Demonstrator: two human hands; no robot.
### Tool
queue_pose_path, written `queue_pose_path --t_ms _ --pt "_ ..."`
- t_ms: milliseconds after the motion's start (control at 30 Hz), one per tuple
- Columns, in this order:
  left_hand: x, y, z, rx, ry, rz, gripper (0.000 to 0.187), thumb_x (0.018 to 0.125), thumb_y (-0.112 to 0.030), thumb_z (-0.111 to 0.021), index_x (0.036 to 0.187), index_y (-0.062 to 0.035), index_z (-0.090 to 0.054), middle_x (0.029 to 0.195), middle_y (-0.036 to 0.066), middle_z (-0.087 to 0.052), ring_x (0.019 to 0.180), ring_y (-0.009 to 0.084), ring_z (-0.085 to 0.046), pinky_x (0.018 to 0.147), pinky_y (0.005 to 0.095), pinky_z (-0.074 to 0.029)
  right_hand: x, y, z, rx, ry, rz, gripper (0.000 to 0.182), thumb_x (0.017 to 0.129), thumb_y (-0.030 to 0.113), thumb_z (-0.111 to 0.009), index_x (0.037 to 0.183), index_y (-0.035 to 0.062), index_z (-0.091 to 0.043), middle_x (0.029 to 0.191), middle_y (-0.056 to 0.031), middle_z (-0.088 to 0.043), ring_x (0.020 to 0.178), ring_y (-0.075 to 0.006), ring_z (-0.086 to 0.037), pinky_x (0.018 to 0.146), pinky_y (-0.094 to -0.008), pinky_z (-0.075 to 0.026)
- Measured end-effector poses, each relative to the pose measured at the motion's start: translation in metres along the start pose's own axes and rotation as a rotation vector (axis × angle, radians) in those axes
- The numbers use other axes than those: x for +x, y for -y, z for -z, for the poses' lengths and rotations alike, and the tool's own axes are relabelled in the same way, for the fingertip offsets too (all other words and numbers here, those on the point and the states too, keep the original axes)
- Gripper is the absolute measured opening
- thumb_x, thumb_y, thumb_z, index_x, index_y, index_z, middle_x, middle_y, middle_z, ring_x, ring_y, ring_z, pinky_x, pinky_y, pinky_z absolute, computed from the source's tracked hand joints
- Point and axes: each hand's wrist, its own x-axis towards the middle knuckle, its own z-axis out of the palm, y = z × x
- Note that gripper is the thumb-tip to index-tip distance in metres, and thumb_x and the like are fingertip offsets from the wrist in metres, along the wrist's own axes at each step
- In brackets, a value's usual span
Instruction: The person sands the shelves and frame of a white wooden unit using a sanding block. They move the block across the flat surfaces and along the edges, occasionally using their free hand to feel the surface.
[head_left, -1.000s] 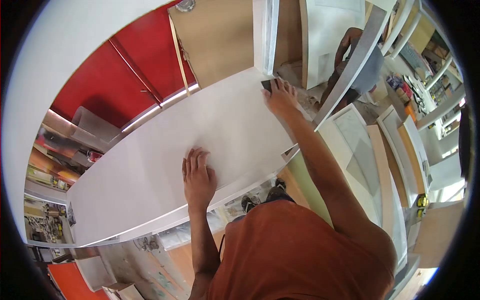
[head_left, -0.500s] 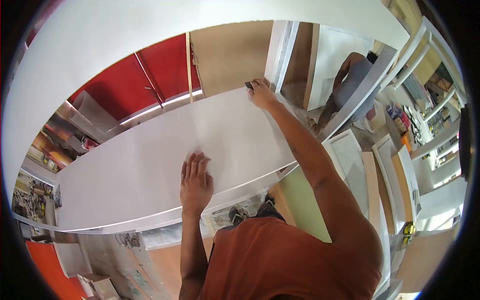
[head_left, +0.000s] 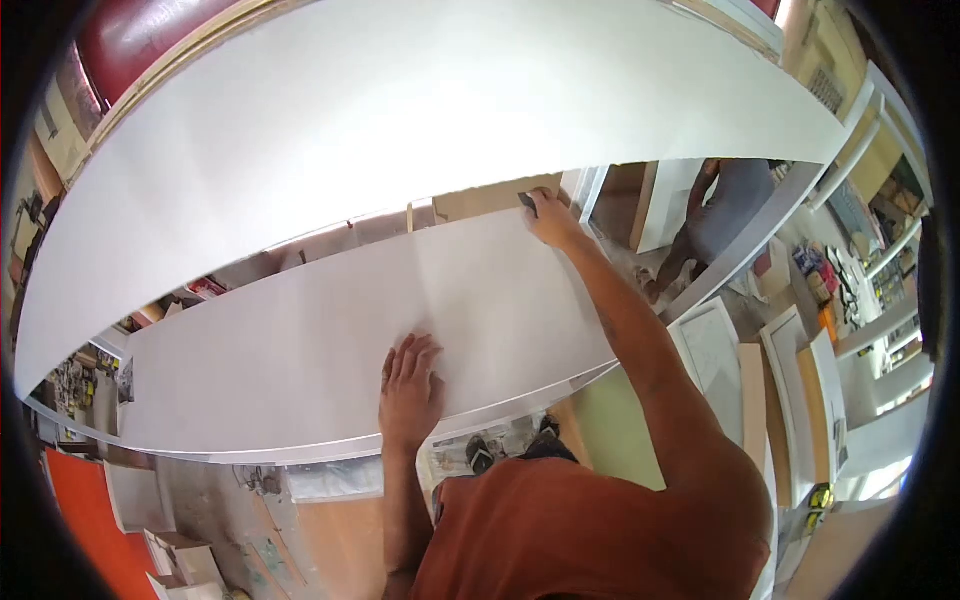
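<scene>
A long white panel (head_left: 300, 350) lies flat in front of me, like a shelf inside a large white cabinet frame. My left hand (head_left: 411, 392) rests palm down on its near half, fingers stretched out and holding nothing. At the far right edge of the panel, my right hand (head_left: 552, 222) is closed around a small dark, flat-looking piece (head_left: 528, 202). Its exact kind is hard to make out; it sits at the panel's far edge. Above hangs a wide white upper panel (head_left: 450, 100), which hides part of the space behind the lower one.
Another person (head_left: 735, 210) is bent down behind the frame on the right. White and wood-edged boards (head_left: 785, 400) lean at my right. A light green board (head_left: 615, 430) lies near my feet. Lower left stand an orange panel (head_left: 95, 520) and a cardboard box (head_left: 185, 560).
My view has shifted, so the upper white panel fills more of it and hides the red surface behind. Both hands stay at about the same places on the lower panel.
</scene>
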Motion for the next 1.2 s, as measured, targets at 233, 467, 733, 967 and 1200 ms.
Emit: queue_pose_path --t_ms 233,467,733,967,1200 --pt "0.004 -0.001 -0.003 -0.003 -0.055 0.027 0.04 0.087 -0.008 -0.058 0.127 -0.0113 -0.062 0.141 0.009 -0.058 0.143 0.0322 -0.045 0.122 0.0509 -0.033 0.024 0.006 -0.005 -0.075 -0.029 -0.044 0.054 0.092 0.017 -0.061 0.139 -0.0041 -0.045 0.135 -0.0296 -0.055 0.132 -0.0482 -0.048 0.11 -0.054 -0.043" --pt "0.004 0.006 0.0 -0.061 -0.075 -0.016 0.036 0.089 -0.006 -0.057 0.124 -0.0106 -0.062 0.141 0.009 -0.058 0.143 0.0315 -0.046 0.122 0.0505 -0.033 -0.019 0.009 0.01 -0.013 -0.109 0.114 0.052 0.089 0.013 -0.065 0.135 -0.0042 -0.047 0.134 -0.0306 -0.052 0.135 -0.0519 -0.042 0.106 -0.0587 -0.043" --pt "0.003 0.003 0.002 -0.071 -0.091 -0.02 0.036 0.088 -0.007 -0.057 0.124 -0.0107 -0.063 0.139 0.01 -0.059 0.141 0.0313 -0.047 0.122 0.0504 -0.034 0.002 -0.011 -0.001 0.058 -0.027 -0.055 0.045 0.091 0.014 -0.066 0.13 -0.0005 -0.051 0.134 -0.0302 -0.053 0.129 -0.0492 -0.05 0.108 -0.0539 -0.042" --pt "0.005 0.004 -0.001 -0.031 -0.116 -0.003 0.036 0.088 -0.006 -0.058 0.123 -0.0086 -0.061 0.139 0.01 -0.059 0.141 0.0322 -0.048 0.12 0.0513 -0.036 0.03 0.0 -0.007 -0.041 -0.03 -0.021 0.042 0.09 0.014 -0.068 0.128 0.002 -0.053 0.138 -0.0283 -0.052 0.126 -0.0461 -0.054 0.107 -0.0514 -0.044" --pt "0.002 0.005 0.002 -0.074 -0.092 -0.028 0.036 0.087 -0.006 -0.057 0.123 -0.0085 -0.061 0.139 0.01 -0.059 0.141 0.0321 -0.047 0.12 0.0523 -0.035 -0.026 0.003 0.016 0.031 -0.116 0.057 0.036 0.092 0.016 -0.067 0.123 0.0017 -0.056 0.126 -0.0266 -0.061 0.119 -0.0463 -0.058 0.105 -0.0526 -0.044"
